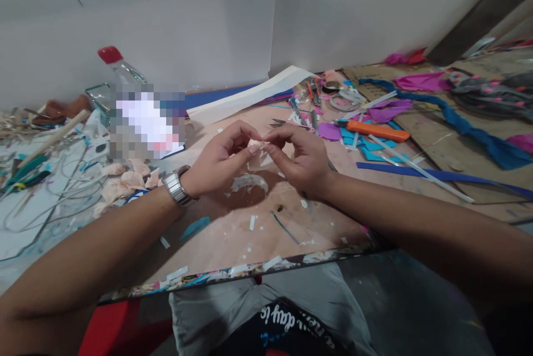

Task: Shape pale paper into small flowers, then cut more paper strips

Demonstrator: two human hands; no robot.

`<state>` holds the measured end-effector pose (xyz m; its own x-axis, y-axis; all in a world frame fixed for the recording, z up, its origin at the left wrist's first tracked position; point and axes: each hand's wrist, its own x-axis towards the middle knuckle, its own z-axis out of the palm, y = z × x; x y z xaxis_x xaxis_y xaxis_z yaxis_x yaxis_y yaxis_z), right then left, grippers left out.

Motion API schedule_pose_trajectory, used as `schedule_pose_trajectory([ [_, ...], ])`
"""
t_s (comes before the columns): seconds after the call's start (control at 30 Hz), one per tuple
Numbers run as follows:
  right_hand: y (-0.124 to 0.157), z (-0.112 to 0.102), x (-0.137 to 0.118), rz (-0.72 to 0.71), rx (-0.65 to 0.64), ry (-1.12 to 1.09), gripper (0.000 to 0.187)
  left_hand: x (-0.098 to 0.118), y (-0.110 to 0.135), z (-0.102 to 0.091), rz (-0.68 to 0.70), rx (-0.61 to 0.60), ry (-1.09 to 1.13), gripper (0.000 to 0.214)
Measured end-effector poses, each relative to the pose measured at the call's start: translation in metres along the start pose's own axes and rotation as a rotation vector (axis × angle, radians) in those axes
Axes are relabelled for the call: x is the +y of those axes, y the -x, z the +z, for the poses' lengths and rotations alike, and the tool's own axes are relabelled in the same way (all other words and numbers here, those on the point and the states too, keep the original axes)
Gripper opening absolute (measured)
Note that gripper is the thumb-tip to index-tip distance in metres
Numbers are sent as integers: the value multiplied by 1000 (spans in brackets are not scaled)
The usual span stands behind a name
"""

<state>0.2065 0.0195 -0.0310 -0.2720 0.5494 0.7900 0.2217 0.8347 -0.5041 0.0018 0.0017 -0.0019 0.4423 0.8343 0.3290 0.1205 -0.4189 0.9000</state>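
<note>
My left hand (220, 157), with a metal watch (177, 185) on its wrist, and my right hand (300, 157) meet over the middle of a brown work board (233, 234). Both pinch a small pale piece (255, 146) between their fingertips; it looks like paper or tape, I cannot tell which. Below the hands a clear curl of tape (249, 182) lies on the board. Small white scraps (252, 222) are scattered around it.
A red-capped plastic bottle (120, 70) stands at the back left beside wires and pliers (25, 175). An orange utility knife (377, 130), scissors (297, 114), tape rolls (343, 101) and pink, blue and purple foam scraps (420, 83) lie at right. White sheet (250, 98) leans on the wall.
</note>
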Motion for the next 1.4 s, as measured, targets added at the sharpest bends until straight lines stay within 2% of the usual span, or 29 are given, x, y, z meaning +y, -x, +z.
schedule_pose_trajectory([
  [0.43,-1,-1,-1,7,-8,29,8,0,2,2,66,-26,-100,26],
  [0.57,0,-1,1,-13,-10,38,9,0,2,2,79,9,-159,26],
  [0.87,0,-2,0,-8,-32,14,9,2,0,2,57,-24,-90,25],
  [1.1,-2,0,7,13,-111,-15,14,-2,0,1,-2,-31,18,23],
  [1.27,-4,1,13,-47,-260,1,28,-6,2,1,-42,-59,121,32],
  [1.4,-3,4,16,-69,-328,-47,30,-4,3,1,-72,-94,128,38],
])
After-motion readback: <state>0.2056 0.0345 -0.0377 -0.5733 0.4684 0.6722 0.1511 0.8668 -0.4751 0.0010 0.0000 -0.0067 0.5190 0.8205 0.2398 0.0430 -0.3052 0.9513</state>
